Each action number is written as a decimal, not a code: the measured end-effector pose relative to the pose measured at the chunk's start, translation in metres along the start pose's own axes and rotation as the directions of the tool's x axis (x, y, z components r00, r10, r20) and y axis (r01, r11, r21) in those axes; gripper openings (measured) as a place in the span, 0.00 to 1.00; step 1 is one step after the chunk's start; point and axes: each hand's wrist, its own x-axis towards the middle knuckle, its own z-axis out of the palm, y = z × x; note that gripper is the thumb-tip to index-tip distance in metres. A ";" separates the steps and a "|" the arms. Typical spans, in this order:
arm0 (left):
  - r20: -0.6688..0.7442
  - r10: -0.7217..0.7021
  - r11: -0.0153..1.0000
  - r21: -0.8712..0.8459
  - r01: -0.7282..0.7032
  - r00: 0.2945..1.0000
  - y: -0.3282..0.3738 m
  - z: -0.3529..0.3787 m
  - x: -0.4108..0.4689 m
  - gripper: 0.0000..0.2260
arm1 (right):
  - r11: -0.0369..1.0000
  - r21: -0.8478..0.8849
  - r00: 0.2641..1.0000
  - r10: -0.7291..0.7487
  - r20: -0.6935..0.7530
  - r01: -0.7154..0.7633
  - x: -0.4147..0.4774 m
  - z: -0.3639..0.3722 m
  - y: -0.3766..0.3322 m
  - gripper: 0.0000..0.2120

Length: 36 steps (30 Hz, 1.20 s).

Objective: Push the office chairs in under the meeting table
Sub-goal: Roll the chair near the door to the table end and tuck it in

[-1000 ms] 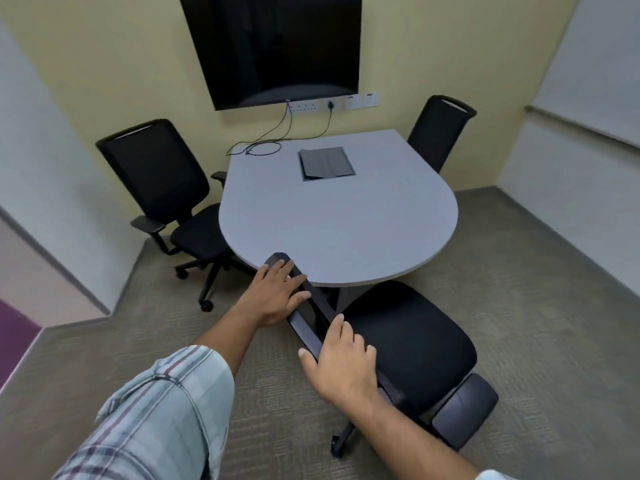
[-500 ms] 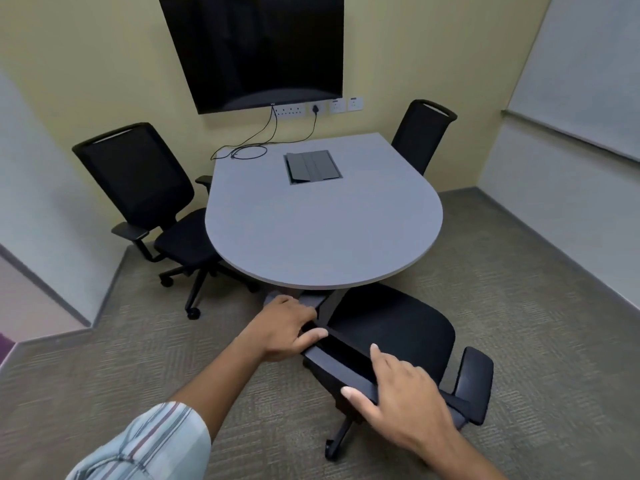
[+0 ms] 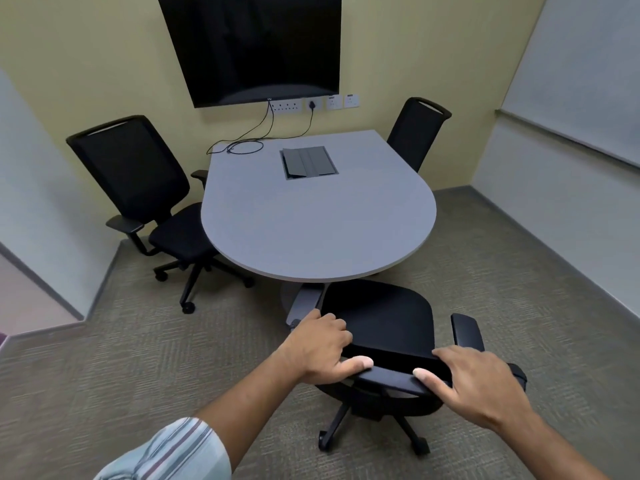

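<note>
A grey meeting table [image 3: 311, 223] with a rounded near end stands in the middle of the room. The nearest black office chair [image 3: 381, 320] faces the table, its seat front just under the table's edge. My left hand [image 3: 322, 348] and my right hand [image 3: 474, 382] both grip the top rim of its backrest [image 3: 391, 377]. A second black chair [image 3: 138, 188] stands at the table's left, pulled out and angled. A third chair [image 3: 415, 133] sits tucked against the far right side.
A dark screen [image 3: 252, 46] hangs on the far wall, with cables [image 3: 249, 143] trailing onto the table. A cable box lid [image 3: 308, 162] is set in the tabletop. Walls close in left and right; carpet [image 3: 519, 271] lies open to the right.
The near chair has turned so its backrest faces me squarely, and it has rolled back a little from the table. Both hands stayed on the backrest rim. My view has drawn back.
</note>
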 end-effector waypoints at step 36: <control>-0.118 -0.503 0.864 -0.067 0.498 0.856 0.170 0.007 0.075 0.35 | 0.914 0.149 0.926 -0.367 -0.091 0.377 0.066 0.014 0.204 0.30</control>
